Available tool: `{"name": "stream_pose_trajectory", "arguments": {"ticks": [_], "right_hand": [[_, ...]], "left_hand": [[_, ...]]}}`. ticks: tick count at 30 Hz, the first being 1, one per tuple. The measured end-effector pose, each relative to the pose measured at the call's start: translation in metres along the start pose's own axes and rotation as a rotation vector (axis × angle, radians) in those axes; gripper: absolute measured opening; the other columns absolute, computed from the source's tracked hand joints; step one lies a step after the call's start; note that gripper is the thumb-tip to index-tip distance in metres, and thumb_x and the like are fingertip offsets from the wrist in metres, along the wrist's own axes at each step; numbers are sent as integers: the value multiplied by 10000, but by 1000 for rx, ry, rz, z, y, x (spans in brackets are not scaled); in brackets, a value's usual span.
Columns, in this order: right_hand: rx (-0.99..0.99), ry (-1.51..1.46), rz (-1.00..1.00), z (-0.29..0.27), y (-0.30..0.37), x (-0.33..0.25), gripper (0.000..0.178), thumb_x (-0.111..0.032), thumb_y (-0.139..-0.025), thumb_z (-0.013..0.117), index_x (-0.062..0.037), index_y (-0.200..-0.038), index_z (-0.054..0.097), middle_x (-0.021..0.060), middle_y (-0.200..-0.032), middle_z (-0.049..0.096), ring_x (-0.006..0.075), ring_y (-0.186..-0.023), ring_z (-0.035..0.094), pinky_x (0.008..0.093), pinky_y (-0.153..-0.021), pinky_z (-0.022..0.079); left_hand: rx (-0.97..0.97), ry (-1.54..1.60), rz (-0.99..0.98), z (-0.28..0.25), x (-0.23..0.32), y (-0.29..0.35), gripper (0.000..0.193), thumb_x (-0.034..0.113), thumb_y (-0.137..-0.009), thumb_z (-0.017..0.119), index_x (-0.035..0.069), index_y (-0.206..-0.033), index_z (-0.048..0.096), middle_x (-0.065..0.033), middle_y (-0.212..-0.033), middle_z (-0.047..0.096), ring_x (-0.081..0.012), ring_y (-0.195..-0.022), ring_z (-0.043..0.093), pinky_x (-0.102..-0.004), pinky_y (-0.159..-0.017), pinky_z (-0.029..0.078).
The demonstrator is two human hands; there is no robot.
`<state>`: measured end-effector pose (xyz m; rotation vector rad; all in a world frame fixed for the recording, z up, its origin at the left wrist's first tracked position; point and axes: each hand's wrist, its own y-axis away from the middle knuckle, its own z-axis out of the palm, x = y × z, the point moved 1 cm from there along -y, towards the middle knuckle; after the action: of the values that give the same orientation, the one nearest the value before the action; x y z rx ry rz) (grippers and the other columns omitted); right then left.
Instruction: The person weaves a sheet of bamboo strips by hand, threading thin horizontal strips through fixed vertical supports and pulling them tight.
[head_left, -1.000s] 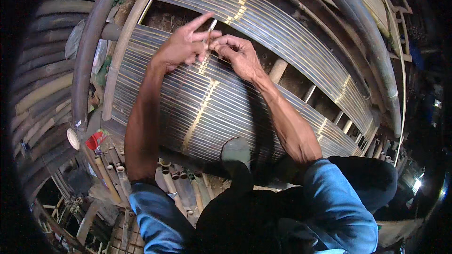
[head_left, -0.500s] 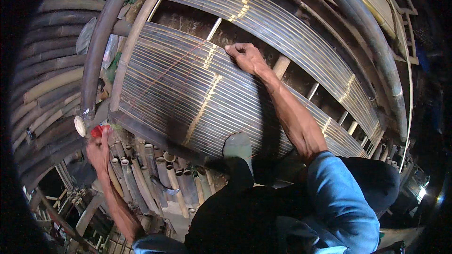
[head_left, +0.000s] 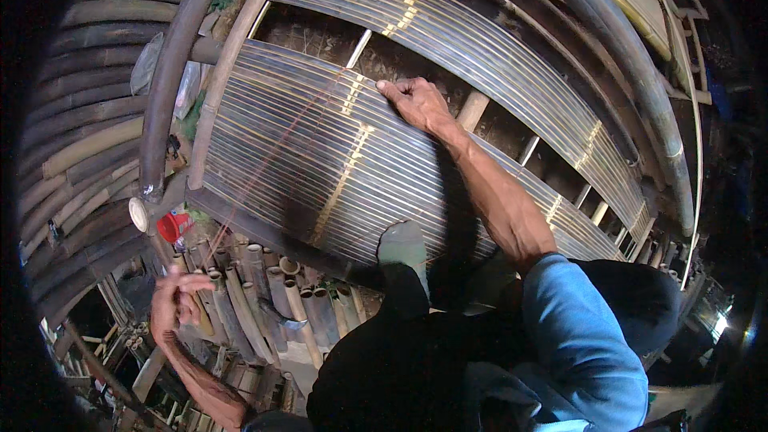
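Note:
A panel of narrow bamboo slats [head_left: 264, 112], crossed by pale yellow bindings, lies in front of me on a frame. My right hand [head_left: 420, 104] is closed at its far edge, thumb and forefinger together by a binding; what they hold is too small to make out. From that edge a thin red thread [head_left: 280, 140] runs straight down to the left across the slats. At its lower end is my left hand [head_left: 178, 302], off the panel's near left corner, thumb up and fingers partly bent around the thread. My socked foot [head_left: 404, 250] rests on the near slats.
Beyond a gap lies a second slat panel [head_left: 496, 64]. A red container [head_left: 174, 226] stands near the left corner, beside a thick dark bamboo pole [head_left: 166, 104]. Cut bamboo tubes [head_left: 256, 288] stand below the panel, and stacked bamboo poles [head_left: 96, 96] fill the left.
My left hand has moved down toward me from beside the red container, its fingers loosening, and the thread now stretches toward it. My right hand has shifted slightly left along the edge.

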<state>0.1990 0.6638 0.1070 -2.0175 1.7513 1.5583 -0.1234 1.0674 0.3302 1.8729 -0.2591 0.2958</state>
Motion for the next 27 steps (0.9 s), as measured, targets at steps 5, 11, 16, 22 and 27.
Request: {"name": "stream_pose_trajectory", "arguments": {"ticks": [5,11,16,22,27], "right_hand": [[-6,-19,-35,8,-3,-5,628,-644,-951,553,-73,-1063,788,185,-862,751,304,-821,723,437,-813,536],[-43,-149,-34,7,-6,-7,564,-572,-959,607,-41,-998,792,192,-805,740,278,-745,718,437,-740,533],[128,-35,-72,12,0,9,509,-551,-929,623,-79,-990,802,237,-823,729,410,-803,724,464,-800,566],[221,24,-42,19,5,-3,529,-601,-920,610,-115,-947,816,254,-777,706,439,-770,707,497,-768,573],[251,144,-41,26,4,-8,511,-600,-920,610,-134,-931,820,252,-748,695,448,-737,699,517,-727,573]], "left_hand": [[802,203,425,-87,-133,-55,666,419,-1004,630,51,-1516,415,-157,-1321,634,-258,-956,726,-317,-714,567],[1027,886,622,-142,-217,-51,518,287,-973,670,61,-1418,529,-193,-1293,632,-332,-1047,700,-384,-880,575],[1357,-250,205,-16,-134,-96,381,298,-913,736,-7,-1141,727,-173,-1021,750,-295,-911,718,-382,-828,552],[1047,-445,1074,172,57,-199,443,304,-835,830,3,-1140,714,-154,-1088,688,-335,-1022,608,-446,-940,449],[1096,-257,1217,216,69,-249,320,243,-862,794,22,-1078,712,-149,-1081,671,-352,-1038,583,-462,-929,441]]}}
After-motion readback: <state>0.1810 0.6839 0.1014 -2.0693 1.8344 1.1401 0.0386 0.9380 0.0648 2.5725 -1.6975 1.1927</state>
